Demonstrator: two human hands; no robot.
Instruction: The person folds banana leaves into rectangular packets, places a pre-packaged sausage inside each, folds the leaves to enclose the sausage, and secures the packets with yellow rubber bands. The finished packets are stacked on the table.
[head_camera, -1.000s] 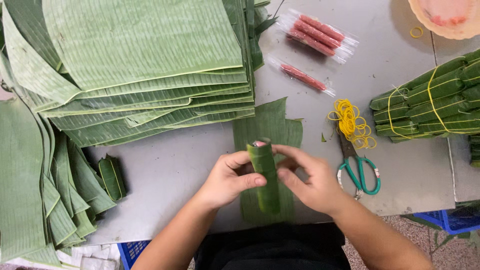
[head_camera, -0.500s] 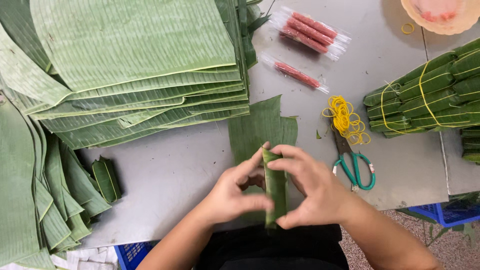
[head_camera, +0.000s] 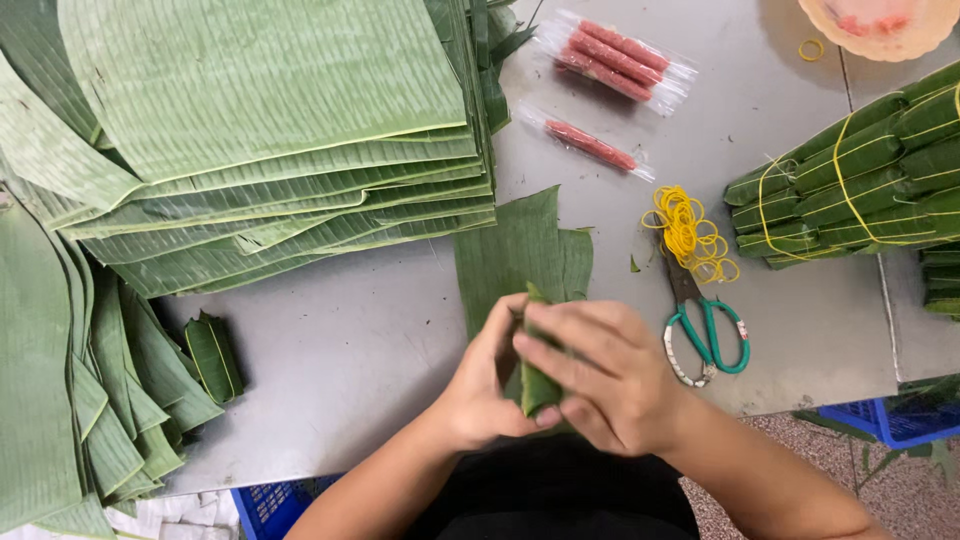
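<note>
Both hands are closed around a small banana-leaf roll (head_camera: 538, 380) at the near edge of the grey table (head_camera: 350, 340). My left hand (head_camera: 480, 385) cups it from the left. My right hand (head_camera: 610, 375) lies over its right side, fingers across the top. Only the pointed upper end and the lower tip of the roll show. Under the hands lies a flat banana-leaf sheet (head_camera: 525, 250).
A big stack of banana leaves (head_camera: 260, 130) fills the left half. One wrapped roll (head_camera: 212, 355) lies beside it. Green-handled scissors (head_camera: 705, 325), yellow rubber bands (head_camera: 690, 235), packed red sausages (head_camera: 620, 55) and tied leaf bundles (head_camera: 860, 170) sit to the right.
The hands have drawn closer around the roll and pulled it nearer to me. More of the roll is covered by my fingers than a second ago.
</note>
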